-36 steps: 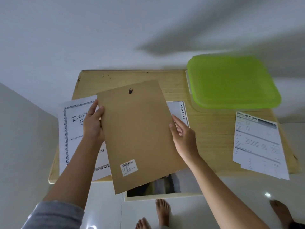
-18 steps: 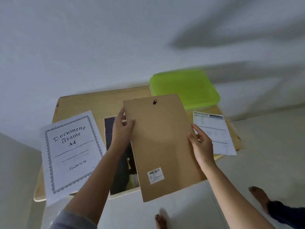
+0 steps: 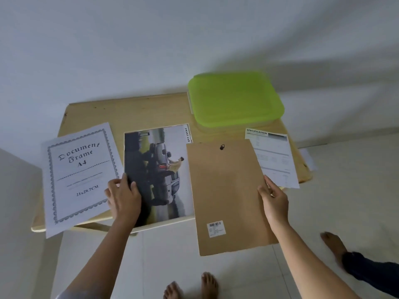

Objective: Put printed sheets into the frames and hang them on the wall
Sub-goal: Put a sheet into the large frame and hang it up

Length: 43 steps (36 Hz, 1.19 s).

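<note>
A brown backing board (image 3: 226,190) with a black hook and a barcode sticker rests on the right part of the wooden table (image 3: 129,111), overhanging the front edge. My right hand (image 3: 273,199) grips its right edge. In the middle lies a printed car photo (image 3: 164,169) inside a pale frame. My left hand (image 3: 124,196) rests on the photo's left edge, fingers bent on it. A white "Document Frame A4" sheet (image 3: 79,171) lies at the left, overhanging the table.
A green plastic lid (image 3: 235,100) sits on a clear box at the back right. A "Specification" sheet (image 3: 274,156) lies partly under the board. My bare feet (image 3: 192,285) and another person's foot (image 3: 332,247) stand on the white floor. A white wall is behind.
The backing board moved right, off the photo, and down to the table. My left hand let go of it and went to the photo's left edge. The camera view shifted.
</note>
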Tool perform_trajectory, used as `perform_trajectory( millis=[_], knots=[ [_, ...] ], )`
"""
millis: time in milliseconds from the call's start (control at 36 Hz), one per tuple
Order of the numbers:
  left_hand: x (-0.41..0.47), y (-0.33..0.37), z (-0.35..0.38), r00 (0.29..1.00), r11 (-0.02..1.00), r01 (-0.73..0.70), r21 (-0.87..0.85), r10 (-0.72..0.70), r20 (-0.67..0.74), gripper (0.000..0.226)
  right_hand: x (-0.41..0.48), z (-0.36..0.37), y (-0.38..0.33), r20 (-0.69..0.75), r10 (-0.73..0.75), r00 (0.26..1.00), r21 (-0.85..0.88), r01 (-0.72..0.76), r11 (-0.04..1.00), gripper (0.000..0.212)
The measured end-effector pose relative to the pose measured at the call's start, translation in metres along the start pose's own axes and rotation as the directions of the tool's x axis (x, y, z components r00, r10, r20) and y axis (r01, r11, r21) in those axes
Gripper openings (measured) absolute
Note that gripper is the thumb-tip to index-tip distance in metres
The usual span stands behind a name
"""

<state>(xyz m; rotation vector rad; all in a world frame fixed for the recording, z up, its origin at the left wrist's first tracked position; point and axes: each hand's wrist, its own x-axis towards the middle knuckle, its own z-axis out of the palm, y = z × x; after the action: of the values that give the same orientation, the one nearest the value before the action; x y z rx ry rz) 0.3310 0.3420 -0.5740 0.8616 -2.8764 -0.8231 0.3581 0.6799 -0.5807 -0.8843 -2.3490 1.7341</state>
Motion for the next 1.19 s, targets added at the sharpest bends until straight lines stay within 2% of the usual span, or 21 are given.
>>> perform_trajectory(
  millis=[83,250,444,611,806,917,1000,1194],
  knots=[
    [-0.003,-0.009,-0.001,1.0,1.0,0.015,0.015,-0.014,-0.024,0.031,0.007,-0.004,0.0,-0.026,0.013,1.0,-0.009,-0.013,1.0,0.042],
    [-0.001,-0.014,-0.007,0.999,0.995,-0.032,-0.091,0.031,-0.02,0.029,0.019,-0.009,0.002,-0.06,0.0,0.998,-0.054,-0.003,0.999,0.042],
    [0.005,-0.028,-0.019,0.997,0.988,0.034,-0.151,-0.045,-0.067,0.032,0.026,-0.013,0.004,-0.08,-0.039,0.996,-0.142,0.027,0.99,0.042],
    [0.006,-0.043,-0.021,0.992,0.974,0.082,-0.213,-0.101,-0.081,0.037,0.03,0.001,-0.003,0.004,-0.139,0.99,-0.309,0.133,0.942,0.048],
    [0.005,-0.047,-0.02,0.991,0.968,0.078,-0.24,-0.102,-0.091,0.038,0.025,0.018,-0.016,0.065,-0.111,0.992,-0.381,0.127,0.916,0.058],
    [0.006,-0.05,-0.02,0.99,0.965,0.077,-0.252,-0.104,-0.094,0.038,0.019,0.027,-0.018,0.08,-0.127,0.989,-0.482,0.15,0.863,0.056],
    [0.005,-0.049,-0.02,0.99,0.963,0.081,-0.258,-0.107,-0.091,0.038,0.013,0.033,-0.018,0.095,-0.179,0.979,-0.614,0.199,0.764,0.055],
    [0.006,-0.051,-0.024,0.991,0.964,0.09,-0.25,-0.111,-0.073,0.037,0.01,0.04,-0.019,0.11,-0.21,0.972,-0.67,0.229,0.707,0.046]
  ],
)
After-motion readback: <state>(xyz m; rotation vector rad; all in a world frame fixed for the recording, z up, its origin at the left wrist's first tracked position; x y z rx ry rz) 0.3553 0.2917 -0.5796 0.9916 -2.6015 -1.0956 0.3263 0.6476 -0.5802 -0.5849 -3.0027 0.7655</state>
